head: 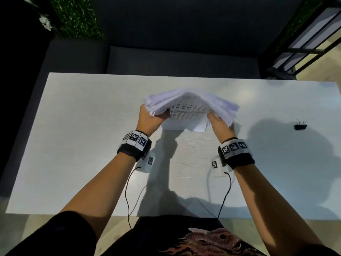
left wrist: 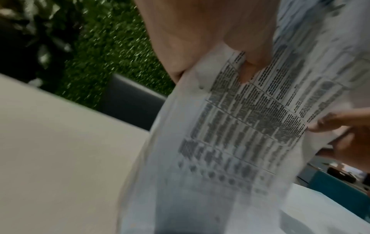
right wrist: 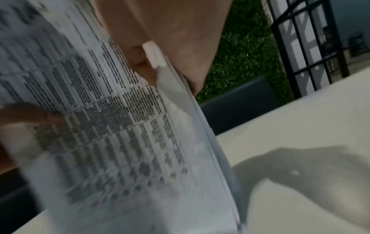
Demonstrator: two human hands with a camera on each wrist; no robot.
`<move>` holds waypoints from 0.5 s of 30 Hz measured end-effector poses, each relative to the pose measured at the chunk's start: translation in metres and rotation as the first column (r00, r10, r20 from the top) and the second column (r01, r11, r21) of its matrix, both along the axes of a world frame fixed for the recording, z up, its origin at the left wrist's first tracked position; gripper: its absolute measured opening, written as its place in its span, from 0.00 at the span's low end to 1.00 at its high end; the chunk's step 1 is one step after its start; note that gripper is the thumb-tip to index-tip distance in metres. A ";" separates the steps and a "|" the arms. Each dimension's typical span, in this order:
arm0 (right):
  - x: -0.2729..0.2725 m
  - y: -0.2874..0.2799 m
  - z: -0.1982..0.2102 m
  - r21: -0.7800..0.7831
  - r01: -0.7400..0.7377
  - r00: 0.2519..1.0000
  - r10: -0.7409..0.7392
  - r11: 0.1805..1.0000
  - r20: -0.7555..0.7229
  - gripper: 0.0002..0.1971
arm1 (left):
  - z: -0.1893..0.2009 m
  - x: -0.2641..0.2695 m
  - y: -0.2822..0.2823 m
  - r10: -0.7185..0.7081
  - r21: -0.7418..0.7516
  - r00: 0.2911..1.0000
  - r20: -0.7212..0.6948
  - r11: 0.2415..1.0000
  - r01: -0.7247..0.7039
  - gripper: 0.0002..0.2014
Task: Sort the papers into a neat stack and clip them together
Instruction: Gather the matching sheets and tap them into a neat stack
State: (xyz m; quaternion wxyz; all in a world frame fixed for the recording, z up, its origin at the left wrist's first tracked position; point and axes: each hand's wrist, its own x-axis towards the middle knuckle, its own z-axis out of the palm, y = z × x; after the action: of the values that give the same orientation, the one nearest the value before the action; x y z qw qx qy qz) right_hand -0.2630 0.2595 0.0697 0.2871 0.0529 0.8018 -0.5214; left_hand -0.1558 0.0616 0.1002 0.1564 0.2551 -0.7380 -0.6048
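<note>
A thick bundle of printed white papers [head: 188, 108] is held above the middle of the white table [head: 73, 145], its sheets fanned unevenly at the far edges. My left hand [head: 149, 119] grips its left side, thumb on the printed face [left wrist: 246, 69]. My right hand [head: 220, 124] grips the right side, thumb on the front sheet [right wrist: 142, 66]. The printed tables on the papers [left wrist: 240, 126] fill both wrist views [right wrist: 110, 126]. A black binder clip [head: 300, 125] lies on the table far to the right, well apart from both hands.
A dark sofa [head: 166, 60] runs along the table's far edge, with a green hedge wall [head: 73, 17] behind it. A black metal frame [head: 304, 43] stands at the back right. Thin cables [head: 127, 191] trail from my wrists across the near table edge.
</note>
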 end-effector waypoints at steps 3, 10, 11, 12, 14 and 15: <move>-0.015 0.002 0.029 -0.012 -0.080 0.961 0.074 0.997 -0.266 0.10 | 0.011 -0.004 -0.010 -0.085 0.124 0.996 0.008 0.989 0.084 0.12; 0.023 0.048 -0.014 -0.182 0.092 0.947 -0.029 0.979 0.321 0.21 | -0.016 -0.001 -0.015 0.346 0.437 0.937 0.039 0.838 -0.327 0.12; 0.033 0.048 -0.017 -0.246 0.193 0.897 -0.069 0.950 0.437 0.24 | -0.020 -0.001 -0.012 0.389 0.503 0.919 0.059 0.784 -0.364 0.12; 0.041 0.049 -0.026 -0.306 0.317 0.839 -0.115 0.898 0.531 0.28 | -0.020 0.000 -0.007 0.425 0.555 0.901 0.085 0.731 -0.397 0.13; 0.050 0.043 -0.033 -0.413 0.491 0.761 -0.146 0.767 0.632 0.38 | -0.023 0.002 0.002 0.463 0.623 0.875 0.143 0.645 -0.443 0.15; 0.053 0.038 -0.029 -0.463 0.498 0.770 -0.129 0.734 0.625 0.41 | -0.022 0.002 0.008 0.463 0.644 0.872 0.160 0.620 -0.448 0.14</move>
State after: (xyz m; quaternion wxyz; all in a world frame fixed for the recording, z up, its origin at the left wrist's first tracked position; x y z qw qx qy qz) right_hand -0.2104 0.2976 0.0407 0.4105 0.2478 0.4510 -0.7528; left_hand -0.1537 0.0693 0.0778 0.2111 0.4654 -0.3834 -0.7693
